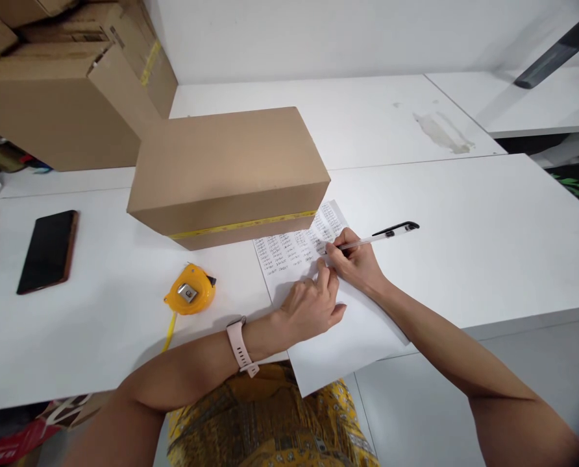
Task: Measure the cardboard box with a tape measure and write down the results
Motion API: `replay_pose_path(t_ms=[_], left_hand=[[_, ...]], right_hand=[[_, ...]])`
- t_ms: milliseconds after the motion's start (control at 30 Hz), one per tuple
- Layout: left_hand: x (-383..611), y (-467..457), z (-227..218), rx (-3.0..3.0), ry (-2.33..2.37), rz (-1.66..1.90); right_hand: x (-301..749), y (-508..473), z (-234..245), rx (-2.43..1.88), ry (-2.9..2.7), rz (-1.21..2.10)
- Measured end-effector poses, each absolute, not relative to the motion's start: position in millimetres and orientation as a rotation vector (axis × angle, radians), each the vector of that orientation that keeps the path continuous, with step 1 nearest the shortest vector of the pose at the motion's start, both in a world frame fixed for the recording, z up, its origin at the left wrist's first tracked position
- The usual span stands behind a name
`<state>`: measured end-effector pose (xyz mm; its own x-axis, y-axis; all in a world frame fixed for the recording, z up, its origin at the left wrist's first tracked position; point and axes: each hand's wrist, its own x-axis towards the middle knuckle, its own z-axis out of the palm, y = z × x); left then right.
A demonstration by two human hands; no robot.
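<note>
My right hand is closed around a clear pen with a black clip, its tip down on a sheet of paper. Rows of small handwritten marks fill the upper part of the sheet, and its lower corner hangs over the table edge. My left hand rests on the paper just below the writing, fingers bent and thumb apart, close to the pen tip. A pale pink watch band circles the left wrist. The closed cardboard box with yellow tape sits against the top of the sheet and seems to cover part of it.
An orange tape measure lies left of the paper, its yellow strip running under my left forearm. Farther left is a dark phone. Larger cardboard boxes stand at the back left. A dark post rises at the right rear.
</note>
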<state>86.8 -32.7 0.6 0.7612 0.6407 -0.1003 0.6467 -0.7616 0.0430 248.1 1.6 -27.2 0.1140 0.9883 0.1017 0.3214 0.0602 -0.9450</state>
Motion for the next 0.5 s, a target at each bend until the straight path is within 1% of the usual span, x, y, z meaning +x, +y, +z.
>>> replay_pose_path(t_ms=[500], left_hand=[[87.1, -32.3, 2.3, 2.868, 1.061, -0.127]], right_hand=[[247.8, 1.7, -27.3, -1.424, -1.404, 0.879]])
